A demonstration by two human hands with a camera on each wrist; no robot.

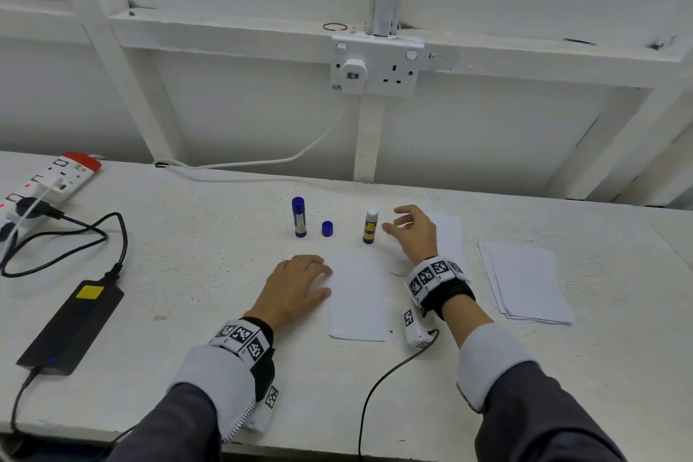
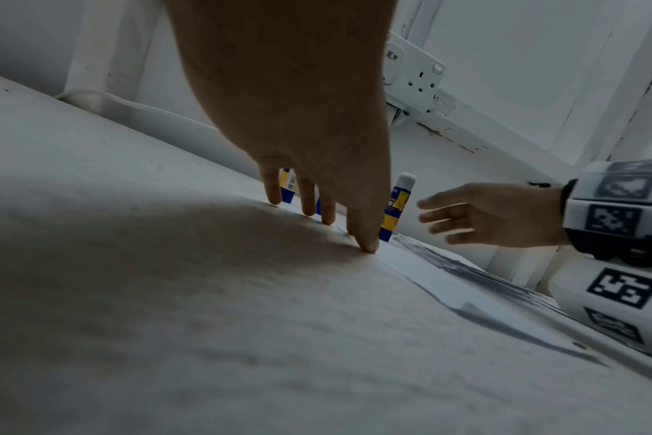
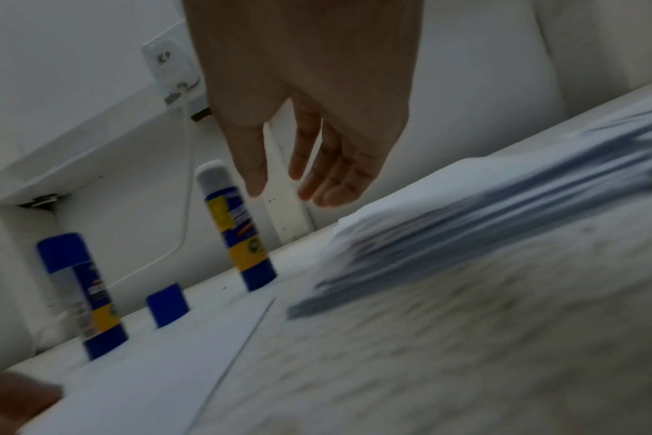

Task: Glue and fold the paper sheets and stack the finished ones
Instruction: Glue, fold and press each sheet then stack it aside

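A white paper sheet lies flat in front of me on the table. My left hand rests flat on its left edge, fingers straight, fingertips pressing down. My right hand hovers with fingers spread and holds nothing, just right of an uncapped glue stick that stands upright. In the right wrist view the right hand's fingers hang loose above and behind that glue stick. A loose blue cap and a capped glue stick stand to the left.
A stack of white sheets lies at the right, and another paper pile sits under and behind my right hand. A black power brick, cables and a power strip occupy the left. A wall socket is behind.
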